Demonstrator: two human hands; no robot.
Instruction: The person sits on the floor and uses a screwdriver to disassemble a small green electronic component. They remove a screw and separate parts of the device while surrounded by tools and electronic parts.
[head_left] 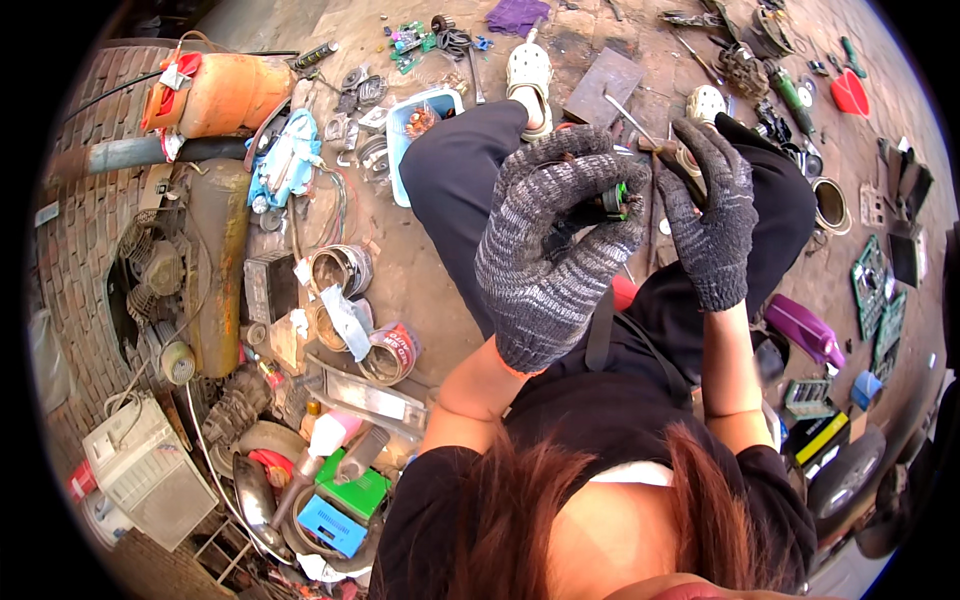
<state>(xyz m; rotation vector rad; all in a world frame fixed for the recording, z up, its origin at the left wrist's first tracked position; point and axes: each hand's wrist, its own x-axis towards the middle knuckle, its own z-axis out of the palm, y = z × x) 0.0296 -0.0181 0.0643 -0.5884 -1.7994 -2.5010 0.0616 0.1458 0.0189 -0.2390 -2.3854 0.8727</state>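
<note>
Both my hands wear grey-and-black knit gloves and are raised above my lap. My left hand [555, 250] is curled round a small dark part with a green edge [614, 200]; its fingers hide most of it, so its kind does not show. To its right, my right hand [715, 225] has its thumb apart from its bent fingers, with no held thing visible between them. Beside those fingertips is a thin pale rod [626, 118] meeting a brownish piece. A dark bar [656, 225] runs downward between my hands.
At left lie an orange gas cylinder [230, 95], a blue-white tub [397, 145] and several tins, one a red-and-white can [390, 353]. A flat metal plate [604, 86] lies ahead. Rightward are a red container [850, 93], a purple case [805, 330] and green tool trays [872, 280].
</note>
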